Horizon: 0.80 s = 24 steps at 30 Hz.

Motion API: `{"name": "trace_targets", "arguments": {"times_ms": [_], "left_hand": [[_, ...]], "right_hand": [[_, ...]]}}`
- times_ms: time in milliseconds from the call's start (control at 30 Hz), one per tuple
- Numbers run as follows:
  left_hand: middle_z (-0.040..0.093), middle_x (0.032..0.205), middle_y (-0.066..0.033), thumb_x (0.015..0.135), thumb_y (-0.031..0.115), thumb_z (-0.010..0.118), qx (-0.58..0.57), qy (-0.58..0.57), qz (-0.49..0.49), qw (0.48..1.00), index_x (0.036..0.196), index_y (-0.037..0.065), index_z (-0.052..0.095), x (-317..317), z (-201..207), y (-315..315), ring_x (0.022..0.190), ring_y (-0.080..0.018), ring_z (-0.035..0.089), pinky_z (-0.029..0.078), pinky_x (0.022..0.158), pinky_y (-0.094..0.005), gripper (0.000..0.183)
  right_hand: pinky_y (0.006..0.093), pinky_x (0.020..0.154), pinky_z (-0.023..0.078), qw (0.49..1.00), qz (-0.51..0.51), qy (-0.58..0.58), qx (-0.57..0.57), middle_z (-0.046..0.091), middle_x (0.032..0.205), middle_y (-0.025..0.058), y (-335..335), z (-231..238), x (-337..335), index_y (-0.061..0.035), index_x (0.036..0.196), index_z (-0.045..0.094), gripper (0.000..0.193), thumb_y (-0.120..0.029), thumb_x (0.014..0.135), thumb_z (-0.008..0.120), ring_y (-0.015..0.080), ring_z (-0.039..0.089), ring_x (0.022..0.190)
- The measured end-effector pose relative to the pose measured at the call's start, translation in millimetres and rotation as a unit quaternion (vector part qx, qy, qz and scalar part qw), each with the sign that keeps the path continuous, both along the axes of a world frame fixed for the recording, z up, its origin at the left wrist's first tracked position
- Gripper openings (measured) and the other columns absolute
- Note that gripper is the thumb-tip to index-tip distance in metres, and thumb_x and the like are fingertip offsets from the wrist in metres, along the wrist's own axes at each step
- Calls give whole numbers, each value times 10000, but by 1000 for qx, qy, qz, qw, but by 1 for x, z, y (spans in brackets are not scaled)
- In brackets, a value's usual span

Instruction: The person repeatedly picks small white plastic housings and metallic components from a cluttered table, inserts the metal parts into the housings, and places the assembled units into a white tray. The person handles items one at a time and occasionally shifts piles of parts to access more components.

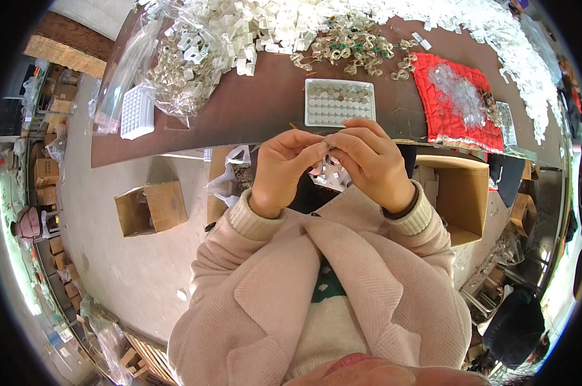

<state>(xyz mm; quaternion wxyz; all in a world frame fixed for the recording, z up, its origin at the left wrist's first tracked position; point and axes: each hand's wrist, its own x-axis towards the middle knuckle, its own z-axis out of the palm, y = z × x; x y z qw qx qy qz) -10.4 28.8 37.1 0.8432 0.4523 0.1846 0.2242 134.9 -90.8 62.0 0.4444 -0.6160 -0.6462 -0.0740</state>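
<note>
A person's two bare hands meet at the near edge of a dark brown tabletop (pixel 259 112), fingertips almost together. The left hand (pixel 281 168) is closed into a pinch, thumb against forefinger, with the other fingers curled in. The right hand (pixel 376 164) pinches too, its thumb and forefinger together and the remaining fingers loosely bent. Between the two sets of fingertips is a tiny greyish piece (pixel 327 143), mostly hidden by them; its shape is too small to tell.

Just beyond the hands, on the table, lies a white rectangular plastic tray (pixel 340 124) with rows of round places; the far rows hold small grey-brown discs, while the near rows look white. Farther back are a heap of clear, ring-like pieces (pixel 355 48) with touches of green and a broad pile of small white plastic parts (pixel 255 29). To the left, a clear plastic bag (pixel 185 80) of parts sits near a white block with a dimpled face (pixel 136 116). To the right, a red quilted cloth (pixel 429 83) carries a mound of small transparent pieces (pixel 455 93).
</note>
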Motion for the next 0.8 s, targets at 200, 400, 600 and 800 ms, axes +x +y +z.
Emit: {"name": "trace_targets", "arguments": {"times_ms": [200,400,600,800], "left_hand": [[679,876,-66,961,57,650,-154,-43,88,983,1027,-36,691,9,-1,-17,741,-124,597,481,647,-241,121],[699,895,-50,982,104,628,89,90,95,987,988,-5,691,17,-4,15,751,-143,627,511,693,-296,126],[690,887,-130,898,260,700,703,354,179,590,923,61,665,33,-15,120,756,-334,693,551,653,-457,203],[678,927,-149,903,299,669,731,457,141,486,925,70,625,52,-29,151,809,-365,687,537,674,-482,234]], "right_hand": [[413,852,569,997,-52,44,29,710,934,90,6,-7,-16,-25,990,700,264,9,750,803,340,685,925],[361,796,573,990,-103,92,31,703,931,139,5,-10,-7,-12,981,710,224,63,777,764,307,697,879],[263,486,499,972,-85,219,31,652,896,101,-4,-12,5,12,998,693,152,92,870,687,133,629,589],[277,513,512,974,-76,212,15,660,898,104,-5,-18,10,7,1000,696,159,86,862,694,155,632,611]]}}
